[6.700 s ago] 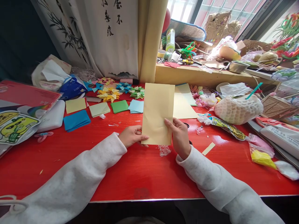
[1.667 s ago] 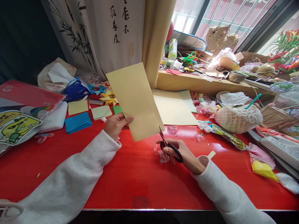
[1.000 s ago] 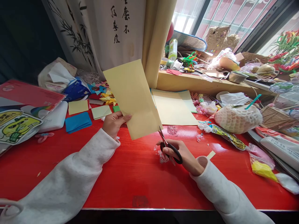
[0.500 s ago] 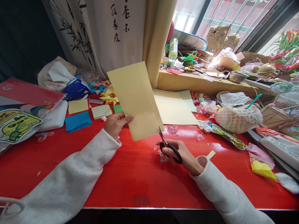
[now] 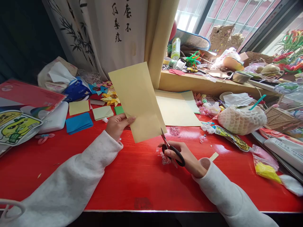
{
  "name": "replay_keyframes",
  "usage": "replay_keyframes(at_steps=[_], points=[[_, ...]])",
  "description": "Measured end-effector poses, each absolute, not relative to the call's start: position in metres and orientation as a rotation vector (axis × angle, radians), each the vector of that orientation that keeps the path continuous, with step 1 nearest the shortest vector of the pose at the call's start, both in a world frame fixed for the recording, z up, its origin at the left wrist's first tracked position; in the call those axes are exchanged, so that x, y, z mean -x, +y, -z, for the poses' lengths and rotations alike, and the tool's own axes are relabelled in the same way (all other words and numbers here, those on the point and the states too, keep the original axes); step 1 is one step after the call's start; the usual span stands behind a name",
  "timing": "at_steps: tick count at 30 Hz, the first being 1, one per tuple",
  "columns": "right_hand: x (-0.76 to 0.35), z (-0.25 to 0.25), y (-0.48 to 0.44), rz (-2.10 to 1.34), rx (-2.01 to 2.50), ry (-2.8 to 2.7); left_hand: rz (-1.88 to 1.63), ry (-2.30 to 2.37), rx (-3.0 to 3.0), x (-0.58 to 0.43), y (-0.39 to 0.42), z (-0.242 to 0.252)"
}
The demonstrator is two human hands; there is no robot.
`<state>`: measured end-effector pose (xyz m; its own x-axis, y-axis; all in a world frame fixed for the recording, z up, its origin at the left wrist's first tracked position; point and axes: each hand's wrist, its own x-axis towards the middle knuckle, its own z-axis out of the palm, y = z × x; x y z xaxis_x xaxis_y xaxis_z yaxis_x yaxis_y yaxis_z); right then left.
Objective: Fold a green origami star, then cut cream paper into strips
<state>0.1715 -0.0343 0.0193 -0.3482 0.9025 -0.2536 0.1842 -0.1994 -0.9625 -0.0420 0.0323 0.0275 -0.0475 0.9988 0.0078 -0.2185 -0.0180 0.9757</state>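
A pale yellow sheet of paper (image 5: 139, 97) is tilted up above the red table. My left hand (image 5: 118, 125) pinches its lower left edge, thumb in front and fingers behind. Black-handled scissors (image 5: 174, 152) are in my right hand (image 5: 186, 157), with fingers through the loops. Their blade tips lie at the sheet's lower right edge; whether they have cut into it I cannot tell. Behind the held sheet, more pale yellow paper (image 5: 180, 108) lies flat. A small paper strip (image 5: 214, 156) rests beside my right sleeve.
On the left are a blue paper stack (image 5: 79, 123), a yellow stack (image 5: 79, 107), a pale green stack (image 5: 103, 112) and folded yellow paper pieces (image 5: 110, 98). A netted round object with a straw (image 5: 241, 119) stands on the right, below a cluttered sill (image 5: 201, 81).
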Motion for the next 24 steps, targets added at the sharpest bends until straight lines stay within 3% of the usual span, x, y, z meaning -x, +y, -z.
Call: replay_keyframes(at_steps=[24], points=[[-0.1710,-0.0163,-0.0343,-1.588,1.254,-1.487,-1.351,1.065,-1.001,0.0425,0.0338,-0.0263]])
